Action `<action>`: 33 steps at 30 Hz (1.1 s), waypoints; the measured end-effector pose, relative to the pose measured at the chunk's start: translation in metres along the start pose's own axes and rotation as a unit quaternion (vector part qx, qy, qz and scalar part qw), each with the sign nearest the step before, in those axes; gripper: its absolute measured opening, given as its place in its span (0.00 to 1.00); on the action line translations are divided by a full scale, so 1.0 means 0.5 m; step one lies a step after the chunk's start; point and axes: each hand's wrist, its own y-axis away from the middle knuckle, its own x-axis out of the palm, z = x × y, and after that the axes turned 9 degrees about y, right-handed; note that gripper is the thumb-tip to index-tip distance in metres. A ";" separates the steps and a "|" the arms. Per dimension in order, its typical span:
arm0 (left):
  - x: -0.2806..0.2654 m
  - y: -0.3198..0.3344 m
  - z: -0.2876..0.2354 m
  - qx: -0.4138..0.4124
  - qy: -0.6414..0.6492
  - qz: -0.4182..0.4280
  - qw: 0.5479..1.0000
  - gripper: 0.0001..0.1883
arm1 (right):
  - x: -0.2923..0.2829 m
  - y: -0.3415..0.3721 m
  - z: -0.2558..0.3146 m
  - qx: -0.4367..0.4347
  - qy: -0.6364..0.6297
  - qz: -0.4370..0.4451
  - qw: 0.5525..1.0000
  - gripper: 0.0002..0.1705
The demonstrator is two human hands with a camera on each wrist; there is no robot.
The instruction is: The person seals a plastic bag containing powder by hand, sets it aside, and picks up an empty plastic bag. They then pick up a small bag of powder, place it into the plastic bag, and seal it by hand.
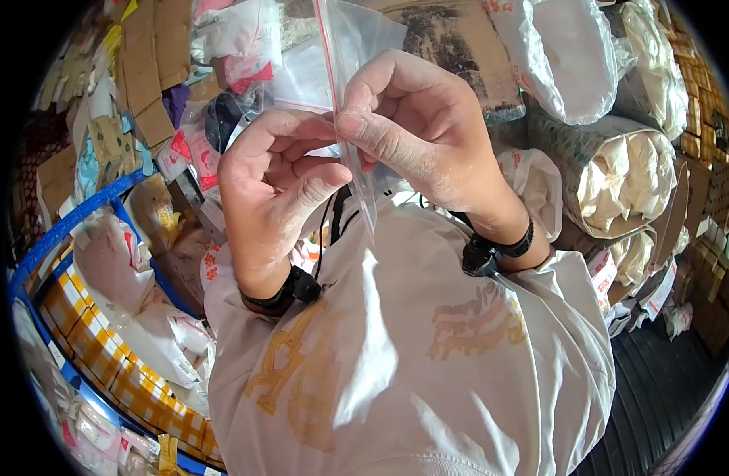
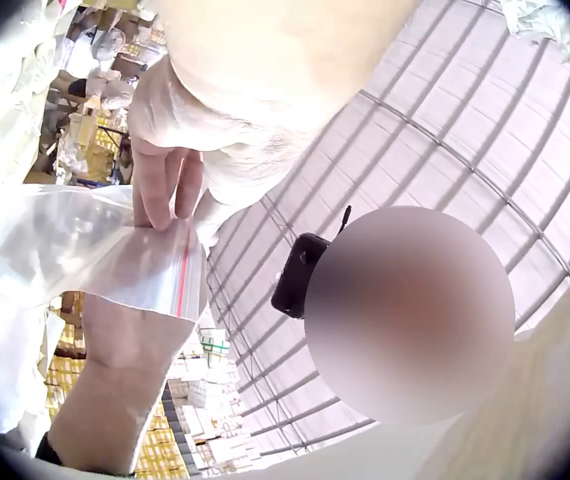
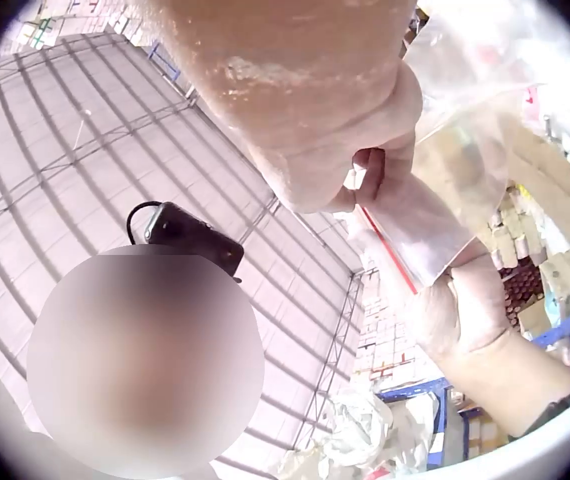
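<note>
A clear plastic zip-lock bag (image 1: 363,170) with a red line along its closure hangs edge-on between the two hands in the head view. My right hand (image 1: 416,131) pinches it near the closure between thumb and curled fingers. On the other side, my left hand (image 1: 273,186) has its fingertips at the same edge, thumb bent in toward the bag. White powder coats both hands. Seen from the left wrist, the bag (image 2: 135,265) spreads out flat below the fingers. In the right wrist view its red-lined edge (image 3: 390,250) runs from one hand to the other.
Bags in an open carton (image 1: 626,178) stand at the right. A blue-framed rack (image 1: 43,246) holding plastic bags curves along the left. Flattened cardboard (image 1: 146,67) and pink-and-white packets (image 1: 249,67) lie beyond the hands. Black ribbed matting (image 1: 650,404) covers the floor at lower right.
</note>
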 end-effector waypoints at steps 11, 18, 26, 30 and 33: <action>0.001 -0.009 0.003 -0.003 -0.009 0.006 1.000 0.16 | -0.006 -0.003 0.001 0.016 0.006 -0.010 1.000 0.07; 0.014 -0.008 0.000 -0.017 -0.044 -0.036 0.998 0.16 | -0.006 -0.010 -0.011 -0.007 0.046 -0.018 0.999 0.08; 0.007 -0.010 0.001 -0.003 -0.042 -0.015 0.999 0.16 | -0.007 -0.012 -0.017 -0.010 0.037 -0.016 0.999 0.07; 0.002 -0.010 0.004 -0.011 -0.035 -0.015 0.999 0.16 | -0.005 -0.012 -0.014 -0.006 0.028 -0.017 0.999 0.07; -0.003 -0.009 0.004 -0.017 -0.025 -0.009 1.000 0.16 | -0.009 -0.012 -0.015 -0.005 0.037 -0.012 0.999 0.07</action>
